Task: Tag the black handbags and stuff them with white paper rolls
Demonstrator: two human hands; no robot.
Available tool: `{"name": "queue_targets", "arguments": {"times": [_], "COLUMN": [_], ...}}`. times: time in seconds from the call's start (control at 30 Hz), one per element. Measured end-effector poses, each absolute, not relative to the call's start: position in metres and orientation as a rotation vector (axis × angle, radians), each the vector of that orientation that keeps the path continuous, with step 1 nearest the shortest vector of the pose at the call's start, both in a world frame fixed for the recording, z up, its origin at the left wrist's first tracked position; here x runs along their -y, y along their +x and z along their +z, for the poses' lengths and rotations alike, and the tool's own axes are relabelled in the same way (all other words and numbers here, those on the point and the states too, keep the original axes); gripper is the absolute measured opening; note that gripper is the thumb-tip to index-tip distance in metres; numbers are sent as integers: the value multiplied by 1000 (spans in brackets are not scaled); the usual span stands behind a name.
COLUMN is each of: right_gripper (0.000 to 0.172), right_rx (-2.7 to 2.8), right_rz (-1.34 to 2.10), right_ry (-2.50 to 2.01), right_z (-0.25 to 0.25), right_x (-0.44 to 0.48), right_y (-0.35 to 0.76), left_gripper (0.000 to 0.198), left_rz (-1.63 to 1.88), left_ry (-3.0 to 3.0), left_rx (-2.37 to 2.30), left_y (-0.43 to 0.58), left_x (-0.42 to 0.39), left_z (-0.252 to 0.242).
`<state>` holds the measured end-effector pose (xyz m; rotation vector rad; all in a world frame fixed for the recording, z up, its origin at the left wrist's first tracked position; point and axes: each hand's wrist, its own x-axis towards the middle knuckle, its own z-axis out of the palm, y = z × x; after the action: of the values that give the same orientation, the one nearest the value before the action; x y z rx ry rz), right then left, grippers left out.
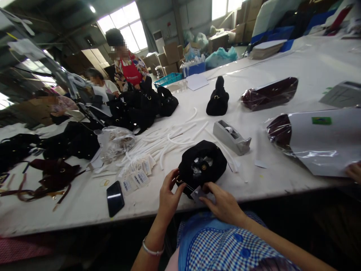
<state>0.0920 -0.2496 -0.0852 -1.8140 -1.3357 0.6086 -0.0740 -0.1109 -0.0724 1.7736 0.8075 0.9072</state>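
A small black bag [217, 162] with clear plastic and a round metal snap showing in its opening rests at the table's front edge. My left hand [170, 194] grips the bag's left side near a gold-coloured ring, thumb and fingers closed on it. Between the thumb and fingers of my right hand [221, 201] is a pale tag [198, 193], held against the bag's front. A grey tape dispenser [231, 137] stands just behind the bag. Left of my hands lie several barcode tags [137, 180] and a dark phone [115, 198].
White tubes [169, 140] are strewn mid-table beside a clear plastic bag [115, 141]. Another black bag [218, 99] stands farther back. Black bags [146, 99] are heaped at left. Plastic-wrapped maroon items [270, 93] lie right. Co-workers stand or sit beyond; another person's hand [354, 171] shows at right.
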Motion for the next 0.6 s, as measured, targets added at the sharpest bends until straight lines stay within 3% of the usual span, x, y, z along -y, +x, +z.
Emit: {"name": "queue_targets", "arguments": {"times": [0.07,0.27,0.43,0.6], "right_gripper": [31,18,19,19], "right_rx": [1314,1264,1291,1211], "right_rz": [650,628,501,650], "right_ry": [-1891,-1963,-2028,-1888], "right_z": [-87,-88,-93,-107], "right_x": [250,247,257,260], "right_y": [87,81,88,91], "left_gripper": [44,39,34,27], "left_rz": [961,1053,1223,982], "left_ry": [1815,1858,1774,1647], "left_rx": [-874,-934,-1040,-1126], "left_y": [-72,-60,-66,-76], "left_x": [113,116,132,163], "left_z": [-77,-81,-80,-100]}}
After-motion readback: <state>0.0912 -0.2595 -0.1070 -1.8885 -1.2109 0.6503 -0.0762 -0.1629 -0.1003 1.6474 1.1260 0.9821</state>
